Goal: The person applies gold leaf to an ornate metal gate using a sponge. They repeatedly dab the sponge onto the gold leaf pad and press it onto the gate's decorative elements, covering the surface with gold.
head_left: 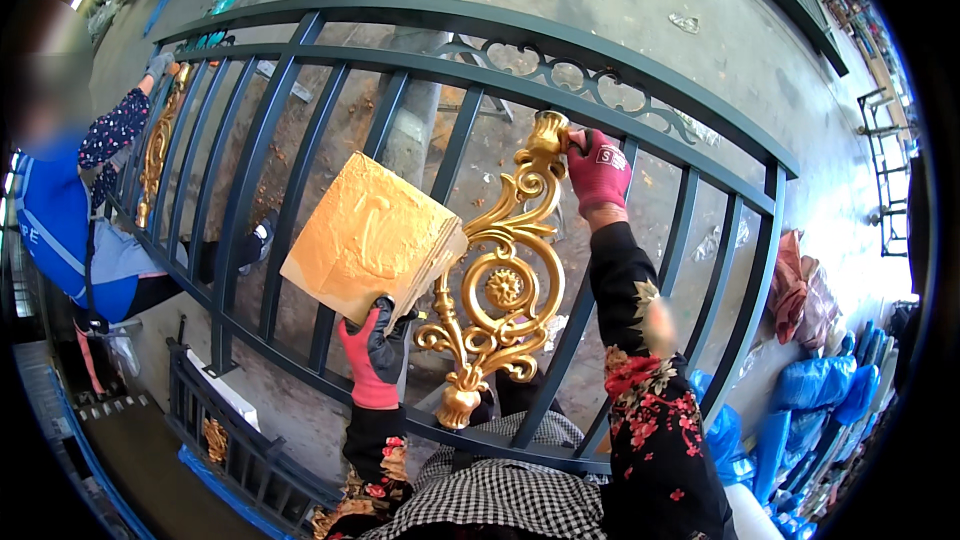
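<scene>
My left hand, in a pink and black glove, is closed on the lower corner of a thick square slab, which looks like stacked board. Its upper face is smeared with gold paint. Just right of the slab, a gold scrollwork ornament with a central rosette stands between the bars of a dark grey metal railing. At the ornament's upper end is my right hand, in a red glove. Its fingers are curled together against the gold cap; whatever they may hold is hidden.
At the far left a co-worker in a blue apron reaches to another gold ornament on the same railing. A smaller railing is at lower left. Blue-wrapped bundles and reddish cloth lie on the right. Dark scrolls line the railing's top.
</scene>
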The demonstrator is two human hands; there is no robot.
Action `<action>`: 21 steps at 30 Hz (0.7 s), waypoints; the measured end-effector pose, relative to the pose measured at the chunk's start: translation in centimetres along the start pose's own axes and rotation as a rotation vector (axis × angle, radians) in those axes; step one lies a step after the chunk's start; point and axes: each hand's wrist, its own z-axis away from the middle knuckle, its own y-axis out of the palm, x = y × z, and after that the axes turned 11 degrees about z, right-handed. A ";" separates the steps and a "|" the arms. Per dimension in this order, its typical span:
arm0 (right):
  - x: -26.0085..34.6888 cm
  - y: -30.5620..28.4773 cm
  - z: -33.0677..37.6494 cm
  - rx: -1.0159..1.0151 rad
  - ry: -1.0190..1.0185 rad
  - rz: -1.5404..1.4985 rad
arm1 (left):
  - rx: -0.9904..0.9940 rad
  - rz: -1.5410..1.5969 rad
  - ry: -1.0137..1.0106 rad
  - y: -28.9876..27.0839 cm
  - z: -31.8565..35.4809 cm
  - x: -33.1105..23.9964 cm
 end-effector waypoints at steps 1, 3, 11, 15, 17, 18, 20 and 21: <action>0.2 -0.6 0.0 0.041 0.024 0.036 | 0.029 -0.039 0.022 0.2 0.1 -0.1; 0.5 -2.0 0.1 0.124 0.072 0.109 | 0.085 -0.018 -0.004 -0.7 -0.1 0.6; 0.2 -0.4 -0.6 0.125 0.053 0.114 | 0.148 -0.259 0.176 -1.6 -0.5 2.4; 0.7 -1.4 -1.0 0.082 0.140 0.073 | 0.183 -0.238 0.171 1.3 0.0 0.4; 1.0 -0.3 -1.3 0.105 0.203 0.013 | 0.298 -0.701 0.537 -0.1 -0.7 1.2; 0.2 0.1 -1.4 0.185 0.162 0.034 | 0.291 -0.680 0.524 -0.6 -0.7 1.7; 0.1 -1.0 -0.8 0.348 0.066 0.077 | 0.195 -0.390 0.305 -0.7 -0.5 2.3; -0.2 -0.6 -0.3 0.332 0.036 0.066 | 0.155 -0.237 0.178 -0.8 -0.5 2.5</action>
